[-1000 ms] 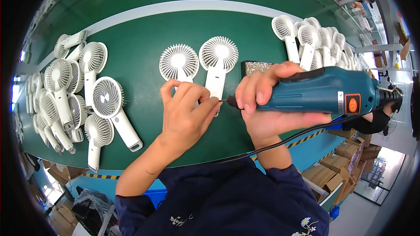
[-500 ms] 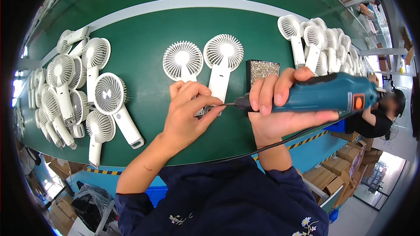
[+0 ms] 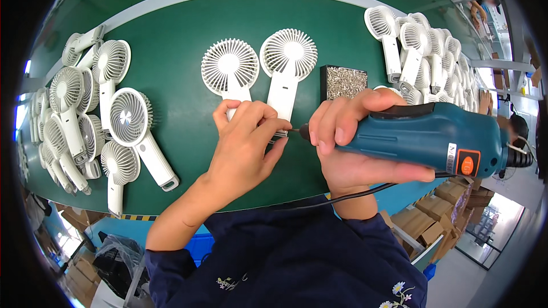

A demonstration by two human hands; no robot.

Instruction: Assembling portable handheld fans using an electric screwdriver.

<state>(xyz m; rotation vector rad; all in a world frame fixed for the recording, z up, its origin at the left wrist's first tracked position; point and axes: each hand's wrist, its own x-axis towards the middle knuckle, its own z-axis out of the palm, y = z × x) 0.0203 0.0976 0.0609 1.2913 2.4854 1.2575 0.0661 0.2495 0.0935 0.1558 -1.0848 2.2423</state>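
Observation:
My right hand (image 3: 348,137) is wrapped round a teal electric screwdriver (image 3: 411,140), held level with its bit pointing left. My left hand (image 3: 245,142) is closed, thumb and forefinger pinched at the bit's tip; whatever small piece they hold is hidden. Beneath the left hand lie the handles of two white handheld fans. The left fan (image 3: 230,69) has its lower handle covered by my fingers, while the right fan (image 3: 289,57) shows most of its handle, its bottom end at my fingertips. Beyond my right hand sits a black box (image 3: 324,84) of small metal screws.
Several white fans (image 3: 68,91) are heaped at the left of the green table (image 3: 188,28), and another pile (image 3: 419,40) stands far right. The screwdriver's black cord (image 3: 342,195) runs along the near edge. Cardboard boxes (image 3: 414,222) and a co-worker (image 3: 516,128) are at right.
The screwdriver's rear end has swung nearer and lower, and its bit now meets the left fingertips by the right fan's handle end. The view has shifted slightly.

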